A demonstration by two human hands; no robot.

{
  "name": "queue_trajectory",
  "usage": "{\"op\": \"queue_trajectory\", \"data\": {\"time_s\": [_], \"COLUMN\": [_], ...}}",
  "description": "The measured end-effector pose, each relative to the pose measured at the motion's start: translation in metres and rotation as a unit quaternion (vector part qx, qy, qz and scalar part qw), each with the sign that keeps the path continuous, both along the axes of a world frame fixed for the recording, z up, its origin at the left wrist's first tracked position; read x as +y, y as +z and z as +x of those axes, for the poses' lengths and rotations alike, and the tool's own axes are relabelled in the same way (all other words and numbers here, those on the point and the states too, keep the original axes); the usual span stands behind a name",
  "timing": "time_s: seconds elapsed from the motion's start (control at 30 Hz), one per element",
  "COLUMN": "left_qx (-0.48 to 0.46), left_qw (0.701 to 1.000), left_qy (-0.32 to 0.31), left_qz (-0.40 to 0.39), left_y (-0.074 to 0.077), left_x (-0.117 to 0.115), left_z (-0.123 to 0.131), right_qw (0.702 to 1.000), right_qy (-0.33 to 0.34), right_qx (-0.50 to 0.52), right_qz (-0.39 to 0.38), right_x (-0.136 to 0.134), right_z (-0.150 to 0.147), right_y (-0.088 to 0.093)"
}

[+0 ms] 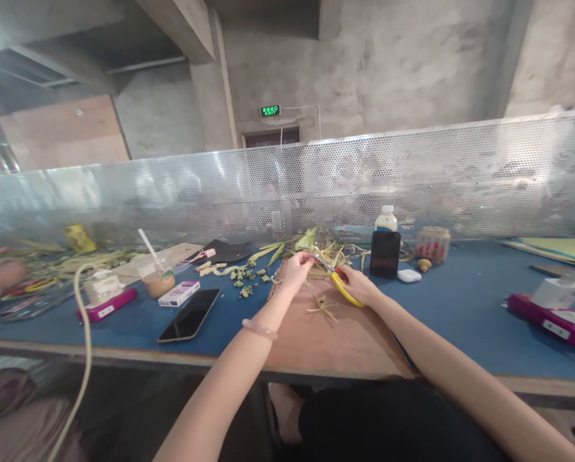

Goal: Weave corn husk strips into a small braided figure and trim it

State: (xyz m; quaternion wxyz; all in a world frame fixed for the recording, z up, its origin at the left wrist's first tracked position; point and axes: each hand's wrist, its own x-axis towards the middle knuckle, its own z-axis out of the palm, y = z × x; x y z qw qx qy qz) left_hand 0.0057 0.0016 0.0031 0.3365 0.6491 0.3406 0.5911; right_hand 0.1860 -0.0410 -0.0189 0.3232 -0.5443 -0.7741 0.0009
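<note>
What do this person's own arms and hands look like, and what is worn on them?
Both arms are bare, with no sleeves in view. The left hand and right hand are ungloved. A pale pinkish bangle circles the left wrist; the right wrist is bare.

both arms are bare from the lower edge of the view up to the fingers, slim and long in the wide lens. the left hand (297, 269) and right hand (359, 285) are ungloved. a thin, pale pink, slightly translucent bangle (260, 329) circles the left wrist. low in the view, below the arms, a black garment (388, 423) covers the lap.
</note>
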Motion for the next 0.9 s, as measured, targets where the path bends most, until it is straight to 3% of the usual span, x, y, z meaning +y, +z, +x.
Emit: {"op": "queue_trajectory", "data": {"time_s": [0.57, 0.9], "left_qx": [-0.008, -0.001], "left_qw": [1.000, 0.999], "left_qy": [-0.026, -0.045], "left_qz": [-0.007, -0.015], "left_y": [-0.0051, -0.0077], "left_x": [0.0055, 0.0089], "left_z": [-0.0007, -0.0042], "right_qw": [0.997, 0.995], "right_qy": [-0.044, -0.060], "right_qx": [-0.060, -0.079], "right_qz": [0.020, -0.004], "right_x": [-0.0084, -0.0067], "right_z": [-0.0014, -0.0002], "right_y": [0.0075, 0.0030]}}
